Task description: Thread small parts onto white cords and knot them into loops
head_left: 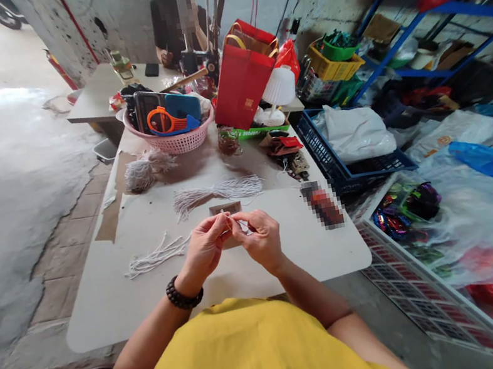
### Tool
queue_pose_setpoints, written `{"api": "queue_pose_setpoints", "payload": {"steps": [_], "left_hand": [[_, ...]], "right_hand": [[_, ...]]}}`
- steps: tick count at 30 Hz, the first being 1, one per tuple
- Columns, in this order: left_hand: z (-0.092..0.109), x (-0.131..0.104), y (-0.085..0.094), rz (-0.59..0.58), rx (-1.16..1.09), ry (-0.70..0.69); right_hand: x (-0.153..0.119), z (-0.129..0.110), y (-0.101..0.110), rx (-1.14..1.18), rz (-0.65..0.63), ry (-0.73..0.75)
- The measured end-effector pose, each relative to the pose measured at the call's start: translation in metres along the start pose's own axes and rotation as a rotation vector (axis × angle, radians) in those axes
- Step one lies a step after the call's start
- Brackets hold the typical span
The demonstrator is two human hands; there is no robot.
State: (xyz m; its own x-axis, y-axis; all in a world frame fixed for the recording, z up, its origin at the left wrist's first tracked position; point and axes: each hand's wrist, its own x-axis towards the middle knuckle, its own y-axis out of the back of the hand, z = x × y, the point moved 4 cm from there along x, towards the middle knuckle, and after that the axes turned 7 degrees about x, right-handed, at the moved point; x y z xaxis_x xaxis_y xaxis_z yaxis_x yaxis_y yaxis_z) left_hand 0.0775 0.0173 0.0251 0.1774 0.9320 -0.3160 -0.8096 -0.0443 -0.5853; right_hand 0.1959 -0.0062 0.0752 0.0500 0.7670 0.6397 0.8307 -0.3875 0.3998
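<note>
the left hand [204, 247] and right hand [260, 237] met above the desk's [106, 311] near edge, fingertips pinched together on a thin white string [224, 214]. it looked fine enough to slip loose. at the far edge, a pink basket [176, 141] held orange scissors [165, 122].

nothing readable here tbh, the red bag [241, 87] has a small gold mark but it's too blurry
</note>
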Motion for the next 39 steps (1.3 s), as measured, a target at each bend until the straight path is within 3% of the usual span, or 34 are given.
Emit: {"api": "queue_pose_setpoints", "payload": {"steps": [14, 21, 28, 39], "left_hand": [[0.002, 0.000, 0.001, -0.005, 0.007, -0.022], [0.011, -0.001, -0.001, 0.040, 0.131, -0.153], [0.009, -0.001, 0.000, -0.025, 0.226, -0.144], [0.008, -0.003, -0.004, -0.058, 0.197, -0.096]], "right_hand": [[0.001, 0.000, -0.004, -0.012, -0.118, -0.016], [0.016, -0.004, 0.012, -0.038, -0.185, 0.019], [0.016, 0.006, 0.009, 0.073, -0.295, -0.001], [0.012, 0.008, 0.009, 0.101, -0.259, 0.034]]}}
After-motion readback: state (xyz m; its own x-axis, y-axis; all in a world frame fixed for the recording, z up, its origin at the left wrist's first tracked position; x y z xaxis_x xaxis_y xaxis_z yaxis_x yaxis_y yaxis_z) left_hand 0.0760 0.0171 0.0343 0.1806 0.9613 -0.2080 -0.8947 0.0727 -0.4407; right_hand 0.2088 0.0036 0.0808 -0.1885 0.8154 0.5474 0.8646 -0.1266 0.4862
